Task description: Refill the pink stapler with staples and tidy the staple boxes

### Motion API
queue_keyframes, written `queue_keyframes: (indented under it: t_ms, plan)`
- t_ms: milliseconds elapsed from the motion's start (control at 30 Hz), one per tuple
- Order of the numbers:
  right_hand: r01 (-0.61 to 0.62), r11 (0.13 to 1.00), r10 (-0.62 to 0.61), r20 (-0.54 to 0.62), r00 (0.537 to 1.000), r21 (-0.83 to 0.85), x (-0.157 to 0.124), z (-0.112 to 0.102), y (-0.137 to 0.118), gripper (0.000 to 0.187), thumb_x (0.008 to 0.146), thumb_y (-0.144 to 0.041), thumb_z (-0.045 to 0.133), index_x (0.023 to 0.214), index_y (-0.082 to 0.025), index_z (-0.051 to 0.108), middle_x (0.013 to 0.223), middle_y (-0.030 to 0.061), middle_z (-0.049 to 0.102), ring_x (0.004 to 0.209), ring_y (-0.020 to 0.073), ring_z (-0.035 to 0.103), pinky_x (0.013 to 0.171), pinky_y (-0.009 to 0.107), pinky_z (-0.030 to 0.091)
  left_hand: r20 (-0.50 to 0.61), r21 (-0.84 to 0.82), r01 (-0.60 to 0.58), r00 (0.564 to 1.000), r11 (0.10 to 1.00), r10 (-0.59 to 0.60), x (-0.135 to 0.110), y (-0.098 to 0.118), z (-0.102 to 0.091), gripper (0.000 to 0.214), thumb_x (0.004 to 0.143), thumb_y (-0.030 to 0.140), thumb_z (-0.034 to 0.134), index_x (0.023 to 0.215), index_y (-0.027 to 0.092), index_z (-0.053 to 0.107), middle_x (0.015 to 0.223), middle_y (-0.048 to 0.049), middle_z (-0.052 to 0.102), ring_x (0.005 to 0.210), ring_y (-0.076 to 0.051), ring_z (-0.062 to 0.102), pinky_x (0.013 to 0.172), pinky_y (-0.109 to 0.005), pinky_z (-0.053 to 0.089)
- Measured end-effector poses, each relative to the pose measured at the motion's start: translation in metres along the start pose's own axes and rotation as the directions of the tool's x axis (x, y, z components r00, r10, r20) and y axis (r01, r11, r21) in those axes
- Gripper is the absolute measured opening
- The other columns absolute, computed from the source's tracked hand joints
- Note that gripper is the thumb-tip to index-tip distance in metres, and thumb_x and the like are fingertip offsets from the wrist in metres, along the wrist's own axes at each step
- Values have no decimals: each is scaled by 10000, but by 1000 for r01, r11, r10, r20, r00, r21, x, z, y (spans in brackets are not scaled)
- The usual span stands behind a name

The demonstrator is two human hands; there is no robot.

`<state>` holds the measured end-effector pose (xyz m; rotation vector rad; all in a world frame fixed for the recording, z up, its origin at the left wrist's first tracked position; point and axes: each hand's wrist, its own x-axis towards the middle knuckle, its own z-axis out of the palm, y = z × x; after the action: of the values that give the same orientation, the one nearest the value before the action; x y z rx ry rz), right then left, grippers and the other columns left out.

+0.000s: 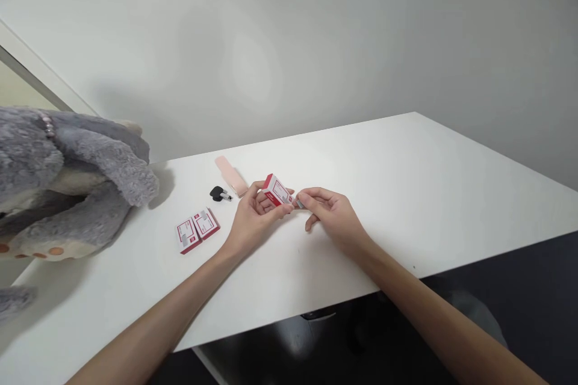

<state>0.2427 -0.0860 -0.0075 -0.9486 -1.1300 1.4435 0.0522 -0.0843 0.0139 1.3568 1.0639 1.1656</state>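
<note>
While the left hand (253, 213) cradles a small red-and-white box (279, 191) above the white bench (406, 192), the right hand (332, 213) pinches something grey at the box's 3 o'clock end, seemingly a strip of staples (299, 203) sliding out; the step looks best done with the box kept level and gripped by its sides, so the open end is not squeezed shut, and with the strip drawn straight along the box's length rather than bent, since such strips would likely snap; both hands are closed on their things, neither slack. Two more boxes (197, 230) of the same kind lie side by side at 9 o'clock of the hands; a pink stapler (231, 174) and a small black tool (220, 194) lie at 11 o'clock; a grey plush toy (67, 186) sits at the far 9 o'clock edge, cut off by the frame. The grey piece is too small to identify surely; the box's open end is hidden behind fingertips; its print is unreadable.
</note>
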Motion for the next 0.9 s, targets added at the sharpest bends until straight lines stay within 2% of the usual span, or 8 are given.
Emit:
queue_keyframes:
  t_ms: [200,300,467,600,700,800,900]
  plan:
    - [-30,986,18,73,997,166,4,-5,8,343,856,-549,831,960,-223,805,1097,96,804,1007,243,758,619,271,611,27,15,6,1000,1000,-7,2,-1,0,510,772,468,920,1061,167,627,1174,-160,802,950,-247,768,809,-367,599]
    - [-49,971,33,72,997,232,5,-7,10,340,856,-546,835,954,-224,793,1107,91,802,1048,254,766,584,248,586,47,41,19,999,999,-21,1,-1,1,506,785,503,903,1038,156,636,1154,-160,796,894,-233,746,818,-385,598]
    - [-37,984,39,-7,999,174,6,-5,9,389,833,-546,853,982,-197,769,1088,109,798,943,257,793,536,256,553,64,-29,19,998,999,-17,1,-4,1,500,887,565,805,1137,163,648,1093,-108,780,792,-172,682,810,-357,571]
    - [25,1000,-24,-84,996,18,7,-2,9,394,843,-548,832,970,-182,758,998,115,803,876,241,780,548,270,536,116,-140,75,992,987,-59,2,-5,2,445,988,584,672,1054,143,667,1042,-107,755,708,-136,612,743,-323,534]
    - [94,995,-99,-142,985,-41,6,-1,8,367,860,-539,805,957,-188,758,1007,107,803,843,208,748,549,264,511,177,-118,115,980,986,-93,0,-6,3,450,1049,577,562,991,140,655,901,-85,718,645,-134,575,678,-316,506]
    - [121,989,-129,-115,985,-81,4,0,5,328,878,-514,792,953,-196,770,930,74,790,761,172,705,568,267,505,224,-64,121,969,991,-104,-3,-6,5,443,1073,578,510,949,164,608,793,-33,656,578,-114,529,631,-299,476]
    - [102,990,-107,-45,993,-100,0,1,3,317,886,-512,787,949,-201,778,718,17,719,624,150,633,562,282,495,228,3,135,965,991,-132,-7,-5,8,410,1068,590,516,971,193,548,764,14,612,487,-84,481,557,-275,421]
